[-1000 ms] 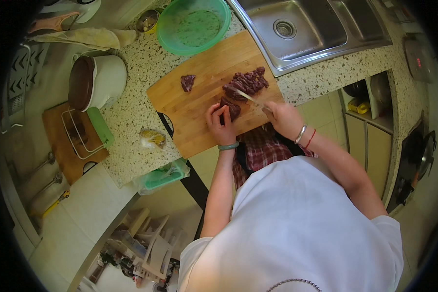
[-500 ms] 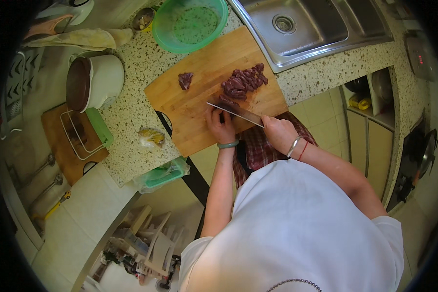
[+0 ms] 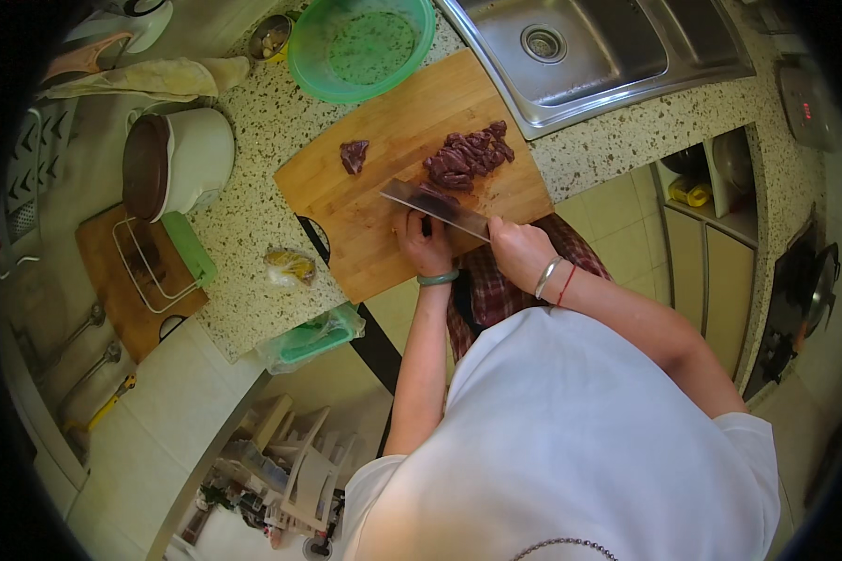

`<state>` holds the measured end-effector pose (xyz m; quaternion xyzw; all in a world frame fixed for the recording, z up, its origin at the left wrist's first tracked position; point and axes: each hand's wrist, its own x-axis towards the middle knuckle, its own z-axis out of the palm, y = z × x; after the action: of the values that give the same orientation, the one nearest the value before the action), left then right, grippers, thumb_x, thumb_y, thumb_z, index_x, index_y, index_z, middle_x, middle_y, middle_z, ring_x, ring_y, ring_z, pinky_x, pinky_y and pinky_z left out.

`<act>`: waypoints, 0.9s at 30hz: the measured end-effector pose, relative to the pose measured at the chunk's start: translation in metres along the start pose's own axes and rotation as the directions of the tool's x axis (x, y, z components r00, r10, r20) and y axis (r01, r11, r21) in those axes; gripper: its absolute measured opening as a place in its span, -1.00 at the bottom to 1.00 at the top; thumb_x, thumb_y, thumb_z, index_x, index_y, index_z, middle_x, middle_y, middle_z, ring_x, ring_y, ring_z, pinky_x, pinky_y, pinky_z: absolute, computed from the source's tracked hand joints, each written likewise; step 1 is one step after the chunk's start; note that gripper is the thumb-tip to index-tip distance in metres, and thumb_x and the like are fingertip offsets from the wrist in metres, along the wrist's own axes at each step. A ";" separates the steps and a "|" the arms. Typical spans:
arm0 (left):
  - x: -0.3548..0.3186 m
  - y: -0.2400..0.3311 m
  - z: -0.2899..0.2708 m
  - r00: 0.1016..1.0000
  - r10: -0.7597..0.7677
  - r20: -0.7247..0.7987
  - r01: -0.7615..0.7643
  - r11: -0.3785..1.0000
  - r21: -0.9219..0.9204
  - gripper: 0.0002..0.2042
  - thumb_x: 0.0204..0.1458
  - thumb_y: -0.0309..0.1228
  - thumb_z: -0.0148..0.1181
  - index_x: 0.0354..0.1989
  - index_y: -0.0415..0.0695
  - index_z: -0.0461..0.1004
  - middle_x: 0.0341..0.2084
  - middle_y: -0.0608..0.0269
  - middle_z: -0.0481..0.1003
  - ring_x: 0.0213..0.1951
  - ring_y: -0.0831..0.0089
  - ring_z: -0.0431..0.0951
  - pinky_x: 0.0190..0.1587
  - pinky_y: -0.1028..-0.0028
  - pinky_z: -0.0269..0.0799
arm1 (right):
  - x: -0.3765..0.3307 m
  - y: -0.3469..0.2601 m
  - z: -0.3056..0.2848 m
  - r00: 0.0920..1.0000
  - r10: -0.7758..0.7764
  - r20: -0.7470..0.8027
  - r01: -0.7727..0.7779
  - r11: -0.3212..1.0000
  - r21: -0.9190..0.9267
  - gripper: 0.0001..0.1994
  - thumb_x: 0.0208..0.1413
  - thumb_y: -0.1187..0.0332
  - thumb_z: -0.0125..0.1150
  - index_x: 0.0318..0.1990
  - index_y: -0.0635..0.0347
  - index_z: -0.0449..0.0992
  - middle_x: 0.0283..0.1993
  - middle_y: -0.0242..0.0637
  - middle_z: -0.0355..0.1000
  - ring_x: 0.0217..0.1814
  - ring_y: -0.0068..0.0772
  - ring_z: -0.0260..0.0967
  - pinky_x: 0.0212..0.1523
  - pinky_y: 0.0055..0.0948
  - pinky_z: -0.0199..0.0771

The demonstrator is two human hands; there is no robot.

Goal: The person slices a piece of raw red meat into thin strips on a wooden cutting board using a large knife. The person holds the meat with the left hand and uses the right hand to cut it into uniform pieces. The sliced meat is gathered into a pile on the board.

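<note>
My right hand (image 3: 521, 251) is closed around the handle of a broad-bladed kitchen knife (image 3: 430, 208), whose blade slants up and left across the wooden cutting board (image 3: 374, 126). Close under the blade, my left hand (image 3: 423, 245) rests on the board with curled fingers. Something dark, apparently a piece of meat, shows between the fingers, mostly hidden by the hand. Just beyond the blade lies a little cut meat, partly covered. A pile of dark red meat slices (image 3: 468, 157) sits at the board's right side, and one separate meat piece (image 3: 354, 156) lies farther left.
Behind the board stands a green basin (image 3: 430, 37) beside a small metal bowl (image 3: 271, 39). A steel sink (image 3: 608, 47) lies at the far right. To the left are a white pot (image 3: 204, 154), a small plastic bag (image 3: 292, 267) and a second wooden board (image 3: 112, 271).
My right hand and the knife have shifted slightly left and away from me, with more of the blade's flat face showing. My left hand stays nearly in place.
</note>
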<state>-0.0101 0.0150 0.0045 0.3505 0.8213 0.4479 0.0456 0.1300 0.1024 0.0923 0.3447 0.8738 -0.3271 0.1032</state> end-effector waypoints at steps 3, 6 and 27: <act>0.000 0.000 0.001 1.000 0.000 -0.004 0.000 1.000 0.001 -0.86 -0.08 -0.57 0.24 -0.30 -0.24 0.50 -0.21 0.01 0.47 -0.14 0.01 0.45 -0.06 0.22 0.37 | 0.009 -0.005 -0.001 1.000 0.002 0.016 -0.002 1.000 -0.002 -0.91 0.00 0.50 0.08 -0.33 0.30 0.35 -0.46 0.03 0.51 -0.40 0.02 0.54 -0.40 -0.17 0.56; -0.001 0.001 0.001 1.000 -0.009 -0.009 0.009 1.000 -0.001 -0.89 -0.09 -0.56 0.25 -0.37 -0.23 0.48 -0.22 0.01 0.47 -0.14 0.01 0.44 -0.05 0.22 0.36 | 0.022 -0.011 -0.001 0.999 0.001 0.036 -0.001 1.000 0.008 -0.91 0.02 0.49 0.07 -0.33 0.31 0.36 -0.45 0.05 0.52 -0.37 0.04 0.54 -0.39 -0.16 0.56; 0.000 0.007 0.004 0.998 0.037 -0.058 -0.043 0.995 -0.091 -0.88 0.05 -0.53 0.25 -0.24 -0.22 0.51 -0.12 0.11 0.44 -0.06 0.18 0.47 0.02 0.31 0.38 | 0.038 0.036 -0.012 0.961 -0.024 -0.276 0.130 0.920 0.370 -0.87 0.15 0.38 0.08 -0.32 0.26 0.46 -0.50 0.09 0.44 -0.39 0.21 0.42 -0.38 0.01 0.44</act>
<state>-0.0044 0.0207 0.0077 0.3515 0.7935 0.4960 0.0296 0.1265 0.1496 0.0679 0.3640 0.8114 -0.4468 -0.0976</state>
